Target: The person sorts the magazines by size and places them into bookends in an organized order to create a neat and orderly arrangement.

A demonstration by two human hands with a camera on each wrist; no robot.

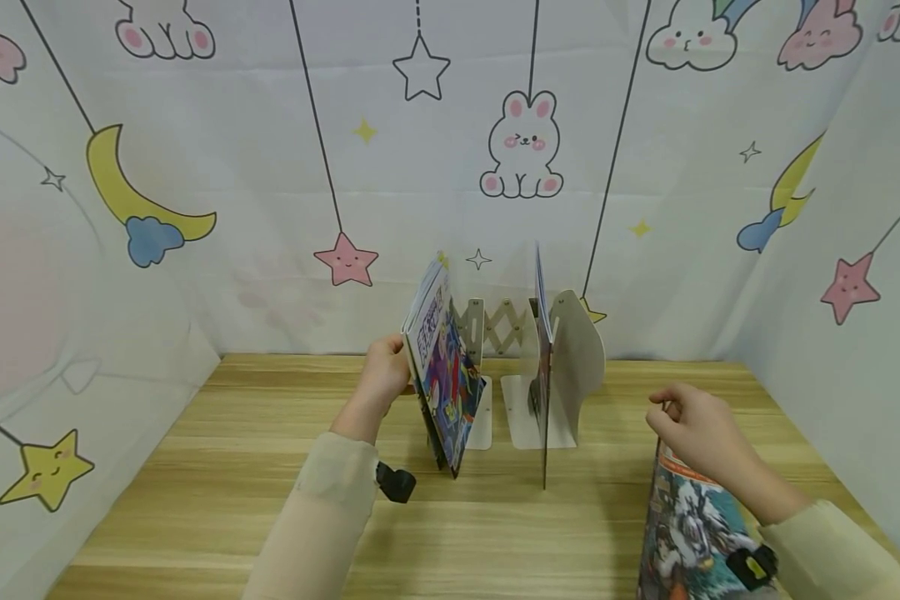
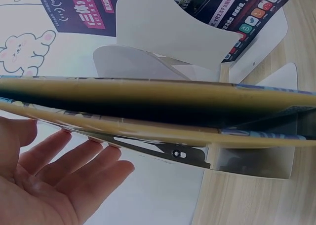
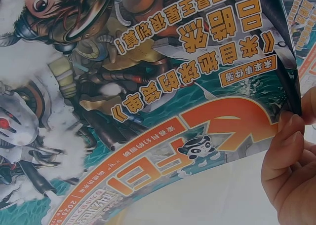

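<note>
My left hand is at the left side of an expandable metal bookend. In the left wrist view its fingers are nearly straight, their tips touching the bookend's outer plate beside magazines that stand slightly apart. From the head, these colourful magazines lean on edge in the left end. Another thin magazine stands upright by the right plate. At the right, my right hand pinches the top corner of a magazine with a teal cover and an orange title.
A wooden table lies beneath everything. Behind it hangs a white cloth printed with stars, moons and bunnies. In the right wrist view, part of another similar cover shows at the right edge.
</note>
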